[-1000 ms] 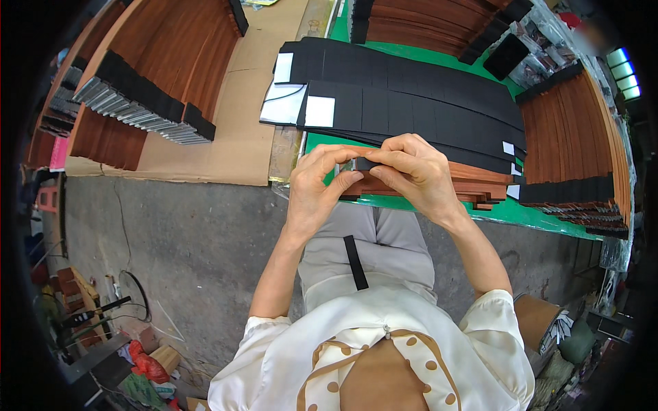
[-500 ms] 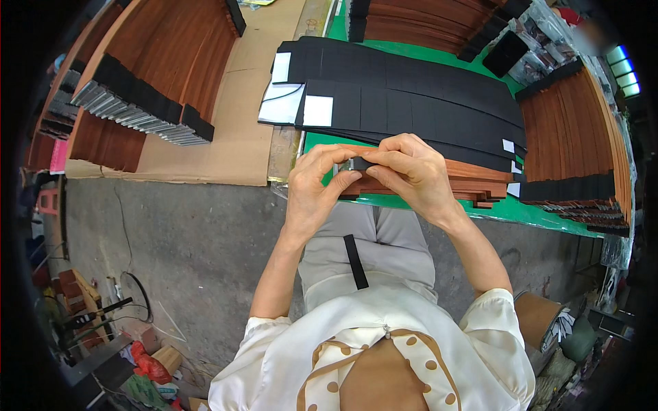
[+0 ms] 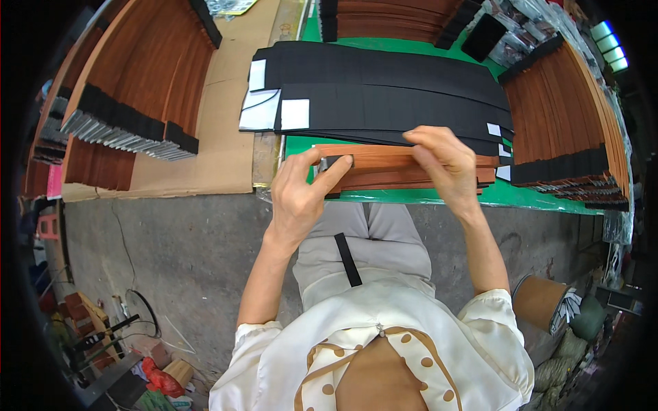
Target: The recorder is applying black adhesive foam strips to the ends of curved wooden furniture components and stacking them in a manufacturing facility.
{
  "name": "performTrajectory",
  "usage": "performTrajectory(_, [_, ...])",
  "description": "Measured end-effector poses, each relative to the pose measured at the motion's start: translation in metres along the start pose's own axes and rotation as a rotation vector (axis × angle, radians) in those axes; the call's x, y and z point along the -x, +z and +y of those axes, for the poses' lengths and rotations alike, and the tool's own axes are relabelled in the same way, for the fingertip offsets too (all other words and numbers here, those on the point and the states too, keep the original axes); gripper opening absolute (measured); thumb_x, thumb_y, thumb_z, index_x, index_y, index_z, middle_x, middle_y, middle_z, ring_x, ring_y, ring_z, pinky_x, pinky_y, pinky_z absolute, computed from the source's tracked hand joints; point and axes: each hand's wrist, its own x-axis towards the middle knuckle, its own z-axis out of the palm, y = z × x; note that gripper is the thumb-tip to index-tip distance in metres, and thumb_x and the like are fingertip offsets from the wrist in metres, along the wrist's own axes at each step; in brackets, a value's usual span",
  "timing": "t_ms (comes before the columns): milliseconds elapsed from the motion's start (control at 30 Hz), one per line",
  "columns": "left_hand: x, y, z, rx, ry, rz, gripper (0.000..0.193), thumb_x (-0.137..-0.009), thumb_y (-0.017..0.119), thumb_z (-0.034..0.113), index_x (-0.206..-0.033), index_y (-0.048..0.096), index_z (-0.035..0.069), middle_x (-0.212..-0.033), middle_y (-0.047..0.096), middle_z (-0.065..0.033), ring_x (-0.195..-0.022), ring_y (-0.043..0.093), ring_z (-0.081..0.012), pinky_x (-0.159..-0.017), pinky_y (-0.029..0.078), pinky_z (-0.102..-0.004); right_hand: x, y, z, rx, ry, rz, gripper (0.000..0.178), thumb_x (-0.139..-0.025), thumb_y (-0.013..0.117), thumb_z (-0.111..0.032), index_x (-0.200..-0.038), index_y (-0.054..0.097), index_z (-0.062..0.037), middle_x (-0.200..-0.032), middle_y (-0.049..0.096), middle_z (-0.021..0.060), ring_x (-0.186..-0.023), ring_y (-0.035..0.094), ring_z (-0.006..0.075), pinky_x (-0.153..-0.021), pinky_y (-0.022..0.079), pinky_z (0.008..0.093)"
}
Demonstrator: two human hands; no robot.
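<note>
My left hand [image 3: 296, 198] grips the left end of a reddish-brown wooden slat [image 3: 382, 157], thumb and fingers around a black band [image 3: 338, 162] at that end. Curled above the slat, right of its middle, is my right hand [image 3: 447, 164]. Its fingertips are drawn together, and anything between them is too small to make out. More brown slats [image 3: 391, 179] lie beneath on the table's near edge. Just beyond are long black strips [image 3: 384, 103] laid in overlapping rows. A short black strip [image 3: 347, 260] rests on my lap.
Slats with black-banded ends stand stacked at the left [image 3: 147, 82], right [image 3: 558, 116] and far side [image 3: 387, 19]. White pieces [image 3: 295, 114] lie on the black strips. A dark phone-like slab [image 3: 484, 38] and clear plastic bags [image 3: 521, 34] sit at the far right.
My right hand has moved right, away from the slat's left end, with its fingers raised. My left hand stays on that end, where the black band now shows. The whole view has shifted slightly.
</note>
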Motion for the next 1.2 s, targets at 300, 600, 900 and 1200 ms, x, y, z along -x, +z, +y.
performTrajectory(300, [-0.006, -0.004, 0.018, 0.155, -0.172, -0.034, 0.032, -0.075, 0.062, -0.002, -0.105, 0.067, 0.01, -0.09, 0.057, -0.0118, -0.079, 0.057, -0.0256, -0.069, 0.046, -0.0341, 0.038, -0.124, 0.086, 0.636, 0.315, 0.339, 0.024, -0.091, 0.055, -0.024, -0.099, 0.068, -0.0058, -0.093, 0.065, 0.0101, -0.081, 0.061, 0.0175, -0.071, 0.047, 0.0299])
performTrajectory(600, [-0.005, -0.014, 0.024, 0.421, -0.852, -0.161, 0.041, -0.098, 0.044, 0.033, -0.103, 0.064, -0.002, -0.092, 0.062, -0.0095, -0.076, 0.056, -0.0141, -0.068, 0.045, -0.0268, 0.079, -0.148, 0.127, 0.091, 0.68, 0.254, 0.027, -0.09, 0.059, -0.024, -0.093, 0.066, 0.0017, -0.069, 0.06, 0.0015, -0.064, 0.051, 0.0058, -0.057, 0.042, 0.0242])
performTrajectory(900, [0.034, -0.006, 0.013, 0.12, -0.58, -0.068, 0.031, -0.079, 0.064, 0.006, -0.11, 0.06, 0.003, -0.103, 0.063, -0.0159, -0.097, 0.06, -0.0313, -0.084, 0.046, -0.0377, 0.127, -0.105, 0.133, -0.182, 0.634, 0.365, 0.027, -0.087, 0.06, -0.004, -0.113, 0.059, 0.0033, -0.108, 0.062, 0.0088, -0.1, 0.057, 0.0148, -0.09, 0.043, 0.0267])
performTrajectory(1200, [0.042, -0.134, -0.054, -0.338, -0.608, 0.558, 0.024, -0.081, 0.058, -0.003, -0.105, 0.06, -0.002, -0.101, 0.061, -0.0126, -0.093, 0.059, -0.0259, -0.082, 0.046, -0.0331, 0.118, -0.145, 0.139, -0.076, 0.517, 0.738, 0.026, -0.095, 0.052, -0.012, -0.117, 0.057, 0.0005, -0.112, 0.059, 0.0087, -0.105, 0.054, 0.0147, -0.095, 0.041, 0.028])
